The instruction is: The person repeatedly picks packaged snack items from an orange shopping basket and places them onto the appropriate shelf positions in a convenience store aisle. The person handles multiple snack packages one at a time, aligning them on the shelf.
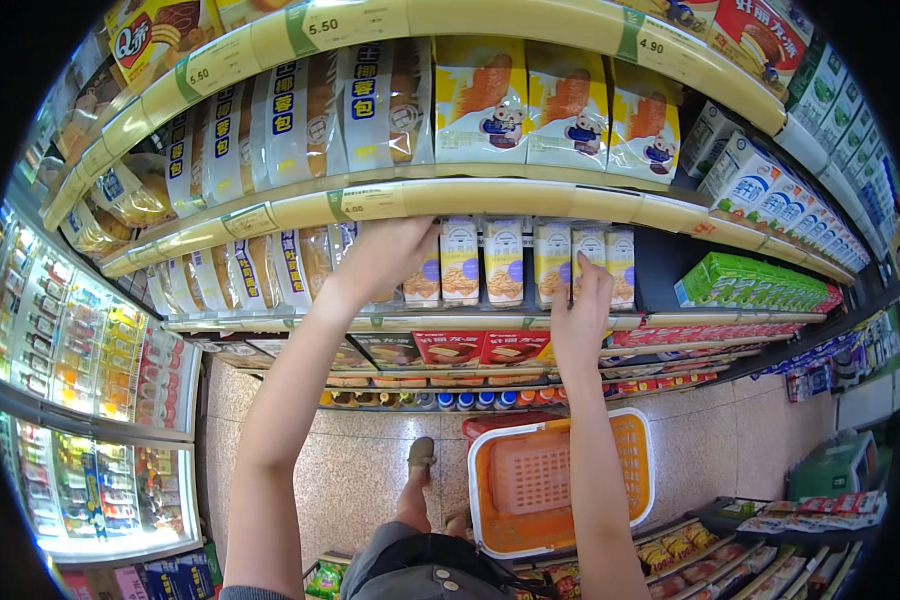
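My left hand (390, 255) reaches into a middle shelf, at the left end of a row of small cream, yellow and purple packaged snacks (460, 262). Its fingertips are partly hidden under the shelf edge above, so its grip cannot be made out. Further right, my right hand (583, 311) rests against the same row with its fingers apart, the index finger on the front of one pack (589, 244). The packs stand upright side by side, with narrow gaps between some. Left of them are bagged bread loaves (249, 274).
Above runs a shelf edge (450, 198) with price tags, with bagged bread (296, 120) and yellow bread packs (482, 101) behind it. Green cartons (757, 281) lie at right. An orange basket (637, 450) with a white rim is below my right forearm. Lit drink coolers (90, 352) line the left.
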A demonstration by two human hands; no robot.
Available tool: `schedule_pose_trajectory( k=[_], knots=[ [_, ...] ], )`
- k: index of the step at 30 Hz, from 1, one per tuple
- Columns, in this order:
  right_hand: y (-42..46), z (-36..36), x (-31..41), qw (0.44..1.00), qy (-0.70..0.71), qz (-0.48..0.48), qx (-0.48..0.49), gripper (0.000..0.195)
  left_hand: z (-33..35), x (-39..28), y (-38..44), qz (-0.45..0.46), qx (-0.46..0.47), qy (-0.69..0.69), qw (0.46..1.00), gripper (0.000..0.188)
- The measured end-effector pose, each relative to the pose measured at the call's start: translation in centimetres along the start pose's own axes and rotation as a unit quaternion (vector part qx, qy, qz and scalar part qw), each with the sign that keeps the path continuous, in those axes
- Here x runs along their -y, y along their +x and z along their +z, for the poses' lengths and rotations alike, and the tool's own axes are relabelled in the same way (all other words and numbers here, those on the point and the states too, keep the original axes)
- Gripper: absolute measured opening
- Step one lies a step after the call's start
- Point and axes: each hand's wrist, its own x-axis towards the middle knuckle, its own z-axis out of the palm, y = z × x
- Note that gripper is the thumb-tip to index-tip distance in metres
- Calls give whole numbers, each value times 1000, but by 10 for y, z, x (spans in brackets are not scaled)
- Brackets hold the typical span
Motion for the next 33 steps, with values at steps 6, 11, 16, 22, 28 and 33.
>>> schedule_pose_trajectory(
  k=[6,11,16,22,28,33],
  knots=[
    [-3,11,6,998,-62,-27,10,44,30,-41,-16,50,-22,136,989,56],
    [-4,16,13,999,-32,-20,2,43,66,-67,-28,48,-35,121,991,64],
    [1,0,-8,989,-90,-61,-96,41,74,-79,-32,11,-28,99,995,62],
    [3,-4,-29,996,-50,-21,-66,39,88,-83,-36,11,-35,91,995,62],
    [4,-9,-31,992,-84,-43,-84,40,85,-81,-40,11,-32,74,997,62],
    [15,-26,-55,983,-126,35,-128,46,80,-84,-52,-5,-40,28,999,62]
  ],
)
